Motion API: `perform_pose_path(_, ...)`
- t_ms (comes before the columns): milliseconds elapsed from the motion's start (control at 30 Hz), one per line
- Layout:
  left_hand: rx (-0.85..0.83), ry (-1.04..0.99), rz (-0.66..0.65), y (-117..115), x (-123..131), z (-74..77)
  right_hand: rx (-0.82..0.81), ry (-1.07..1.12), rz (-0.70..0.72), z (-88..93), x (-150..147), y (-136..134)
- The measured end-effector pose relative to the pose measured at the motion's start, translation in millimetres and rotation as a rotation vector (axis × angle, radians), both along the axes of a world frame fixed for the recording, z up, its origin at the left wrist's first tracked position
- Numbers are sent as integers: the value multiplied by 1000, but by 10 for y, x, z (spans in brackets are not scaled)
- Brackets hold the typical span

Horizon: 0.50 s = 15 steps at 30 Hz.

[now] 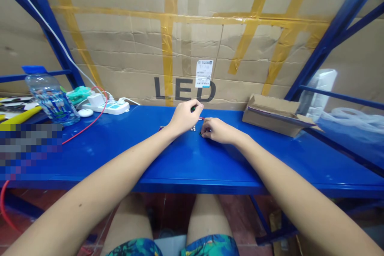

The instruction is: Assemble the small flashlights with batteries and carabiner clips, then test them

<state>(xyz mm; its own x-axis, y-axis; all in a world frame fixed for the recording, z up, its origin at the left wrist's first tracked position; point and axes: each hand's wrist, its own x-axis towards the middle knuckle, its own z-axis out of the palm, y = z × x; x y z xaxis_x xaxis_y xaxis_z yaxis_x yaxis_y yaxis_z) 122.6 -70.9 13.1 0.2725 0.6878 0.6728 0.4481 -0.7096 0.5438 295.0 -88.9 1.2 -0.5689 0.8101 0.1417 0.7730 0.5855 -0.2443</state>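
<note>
My left hand (184, 117) is raised a little over the middle of the blue table, its fingers curled closed. A small dark green piece (193, 109) shows inside its grip; its kind is too small to tell. To the right, my right hand (220, 130) is down near the tabletop with its fingertips pinched together. A bit of green (200, 133) shows at those fingertips, mostly hidden. Between the hands lie several small shiny metal pieces (193, 128) and a small red piece (201, 119). A small purple piece (161, 127) peeks out beside my left wrist.
On the left stand a water bottle (52, 96) and a white power strip (111, 107), with a red cable (90, 123) crossing the table (177, 164). An open cardboard box (270, 116) sits at the right. A large taped carton (135, 56) walls off the back between blue frame posts.
</note>
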Motion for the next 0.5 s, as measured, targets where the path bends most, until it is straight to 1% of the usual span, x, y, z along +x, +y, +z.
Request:
perform_pose_path(133, 3, 26, -13, -3, 8, 3, 1, 34, 35, -15, -15, -3)
perform_pose_path(500, 83, 61, -59, 7, 10, -12, -37, 68, 44, -24, -4, 3)
